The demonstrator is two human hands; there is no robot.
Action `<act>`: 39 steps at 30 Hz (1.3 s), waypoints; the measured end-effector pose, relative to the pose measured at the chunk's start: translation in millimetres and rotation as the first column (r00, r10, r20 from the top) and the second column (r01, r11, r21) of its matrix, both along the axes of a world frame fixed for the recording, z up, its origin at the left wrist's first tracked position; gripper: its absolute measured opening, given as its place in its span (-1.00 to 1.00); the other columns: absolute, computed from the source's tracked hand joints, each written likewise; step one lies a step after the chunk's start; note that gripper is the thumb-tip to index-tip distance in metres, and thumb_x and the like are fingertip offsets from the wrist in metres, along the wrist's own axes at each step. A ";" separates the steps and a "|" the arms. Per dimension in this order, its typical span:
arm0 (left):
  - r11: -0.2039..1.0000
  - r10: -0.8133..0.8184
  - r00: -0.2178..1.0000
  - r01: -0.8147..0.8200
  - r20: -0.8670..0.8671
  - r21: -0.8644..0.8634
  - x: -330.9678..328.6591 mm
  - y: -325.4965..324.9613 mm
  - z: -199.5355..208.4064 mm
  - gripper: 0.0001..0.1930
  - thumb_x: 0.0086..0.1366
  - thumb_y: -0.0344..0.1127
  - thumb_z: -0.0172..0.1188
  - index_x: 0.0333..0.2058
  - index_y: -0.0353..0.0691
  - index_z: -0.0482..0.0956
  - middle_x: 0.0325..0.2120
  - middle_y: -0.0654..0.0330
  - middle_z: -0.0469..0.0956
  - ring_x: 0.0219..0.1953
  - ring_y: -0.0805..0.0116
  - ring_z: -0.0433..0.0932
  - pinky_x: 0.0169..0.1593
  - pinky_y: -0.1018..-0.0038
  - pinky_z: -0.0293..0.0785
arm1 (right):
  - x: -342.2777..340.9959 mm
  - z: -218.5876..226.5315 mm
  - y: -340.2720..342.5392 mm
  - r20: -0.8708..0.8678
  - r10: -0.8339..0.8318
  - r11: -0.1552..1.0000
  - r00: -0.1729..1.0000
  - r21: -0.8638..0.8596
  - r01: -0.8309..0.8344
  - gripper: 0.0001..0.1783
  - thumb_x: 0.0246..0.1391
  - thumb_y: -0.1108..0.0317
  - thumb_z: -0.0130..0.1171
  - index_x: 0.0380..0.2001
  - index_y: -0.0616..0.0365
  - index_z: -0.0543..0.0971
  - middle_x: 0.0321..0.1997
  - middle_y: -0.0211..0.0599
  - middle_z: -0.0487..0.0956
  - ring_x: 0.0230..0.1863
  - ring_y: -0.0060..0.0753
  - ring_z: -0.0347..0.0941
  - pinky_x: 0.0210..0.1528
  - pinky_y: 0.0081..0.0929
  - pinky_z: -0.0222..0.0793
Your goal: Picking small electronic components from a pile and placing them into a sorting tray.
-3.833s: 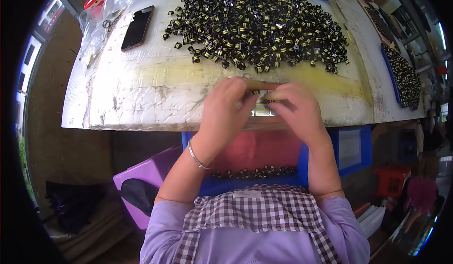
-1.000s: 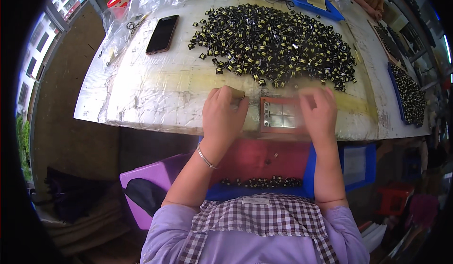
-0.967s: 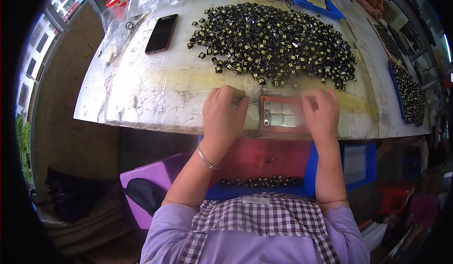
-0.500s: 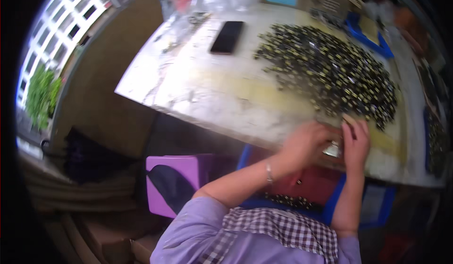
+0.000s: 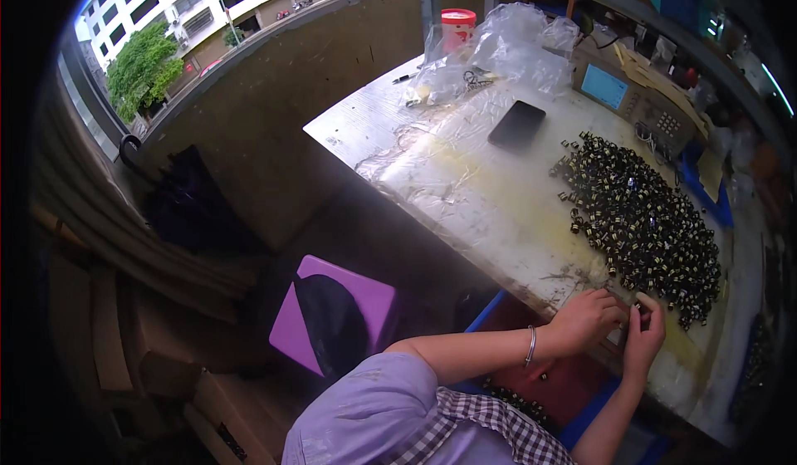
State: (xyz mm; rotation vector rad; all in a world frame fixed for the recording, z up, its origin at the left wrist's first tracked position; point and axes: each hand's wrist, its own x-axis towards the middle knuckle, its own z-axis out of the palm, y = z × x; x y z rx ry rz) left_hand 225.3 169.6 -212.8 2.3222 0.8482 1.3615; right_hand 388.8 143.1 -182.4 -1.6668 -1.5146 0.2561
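Note:
My left hand (image 5: 588, 322), with a silver bracelet on its wrist, is at the table's near edge. Its fingers are curled together, and their tips and anything in them are hidden. Close on its right, my right hand (image 5: 646, 336) pinches a small dark part (image 5: 641, 309) between thumb and finger; its details are too small to read. Just beyond both hands spreads a big heap of small black-and-yellow parts (image 5: 647, 224), one layer or more deep. Below the hands, a blue-rimmed red bin (image 5: 573, 392) contains more such parts (image 5: 519, 403).
On the white table (image 5: 490, 208) lie a black phone (image 5: 517, 124), crumpled clear plastic bags (image 5: 519, 46) and a red-and-white tub (image 5: 457, 29). A device with a blue screen (image 5: 604, 87) stands behind the heap. A purple stool (image 5: 378, 307) and cardboard boxes (image 5: 178, 332) are left of me.
My view has swung left, so the table and heap sit lower and further right. Both hands remain close together at the table edge, with the fingers slightly shifted.

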 end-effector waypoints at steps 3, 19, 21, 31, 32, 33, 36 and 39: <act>1.000 -0.025 0.999 0.026 0.039 -0.014 -2.0 -3.6 0.8 -0.84 0.11 -0.29 0.24 -0.30 -0.12 0.57 -0.37 0.23 0.50 -0.18 0.21 0.48 -0.11 0.32 0.41 | -0.1 0.6 -1.5 0.069 -0.002 1.000 0.998 0.009 0.001 -0.73 0.00 0.56 0.20 -0.16 0.17 0.60 -0.37 -0.35 0.47 -0.43 -0.41 0.24 -0.29 -0.47 0.27; 0.991 0.014 0.990 0.005 -0.141 0.135 31.4 62.8 49.8 -0.37 0.15 -0.06 0.28 0.18 -0.05 0.36 0.26 -0.02 0.22 0.36 -0.09 0.07 0.36 -0.04 -0.04 | 7.3 -8.5 8.5 -0.006 0.112 0.991 0.994 0.081 -0.111 -0.82 0.08 0.45 0.19 -0.24 0.27 0.52 -0.26 -0.10 0.53 -0.21 -0.04 0.48 -0.16 -0.30 0.38; 0.992 0.048 0.981 -0.024 -0.188 0.124 41.2 72.2 48.7 -0.30 0.15 -0.03 0.27 0.25 -0.03 0.29 0.31 -0.04 0.15 0.38 -0.10 0.02 0.38 -0.09 -0.11 | 3.9 -6.5 4.3 0.067 0.092 0.979 0.993 0.177 -0.103 -0.83 0.07 0.46 0.19 -0.25 0.27 0.52 -0.29 -0.10 0.52 -0.24 -0.07 0.47 -0.17 -0.27 0.37; 0.981 0.157 0.951 -0.118 -0.265 0.157 34.0 63.7 25.8 -0.32 0.18 -0.04 0.22 0.22 -0.21 0.29 0.17 -0.05 0.28 0.23 0.01 0.22 0.33 0.11 0.04 | 2.6 0.2 -2.2 0.175 0.035 0.991 0.984 0.119 -0.056 -0.82 0.00 0.47 0.19 -0.27 0.21 0.53 -0.36 -0.18 0.47 -0.42 -0.15 0.36 -0.31 -0.27 0.33; 0.983 0.143 0.962 -0.111 -0.234 0.144 29.1 61.8 23.9 -0.34 0.18 -0.06 0.20 0.20 -0.26 0.32 0.16 -0.06 0.29 0.22 0.00 0.23 0.32 0.13 0.05 | 2.2 1.1 -3.2 0.175 0.044 0.990 0.984 0.127 -0.067 -0.82 0.00 0.47 0.19 -0.26 0.20 0.54 -0.36 -0.19 0.47 -0.42 -0.16 0.37 -0.31 -0.27 0.33; 0.990 0.129 0.960 -0.112 -0.250 0.080 24.2 57.0 29.3 -0.35 0.18 -0.08 0.20 0.19 -0.26 0.32 0.17 -0.08 0.28 0.23 -0.02 0.22 0.34 0.13 0.02 | 1.0 4.0 -5.4 0.193 0.031 0.988 0.981 0.142 -0.059 -0.81 0.00 0.47 0.19 -0.25 0.17 0.55 -0.35 -0.19 0.48 -0.40 -0.16 0.40 -0.31 -0.28 0.34; 0.985 0.171 0.945 -0.173 -0.281 0.017 17.1 55.5 29.8 -0.27 0.19 -0.01 0.21 0.27 -0.15 0.21 0.19 -0.11 0.23 0.32 -0.12 0.09 0.36 -0.02 -0.08 | -1.8 -0.4 0.3 0.185 0.021 0.976 0.982 0.210 -0.061 -0.83 -0.03 0.47 0.20 -0.30 0.16 0.55 -0.33 -0.14 0.53 -0.30 -0.03 0.47 -0.25 -0.19 0.40; 0.968 0.251 0.935 -0.247 -0.251 0.046 9.1 59.0 29.4 -0.17 0.14 -0.01 0.28 0.31 -0.14 0.14 0.25 -0.16 0.14 0.36 -0.17 0.00 0.36 -0.04 -0.10 | -4.8 -3.6 11.1 0.237 0.052 0.936 0.970 0.327 -0.130 -0.82 -0.06 0.42 0.22 -0.32 0.14 0.55 -0.32 -0.12 0.55 -0.25 0.04 0.48 -0.18 -0.13 0.40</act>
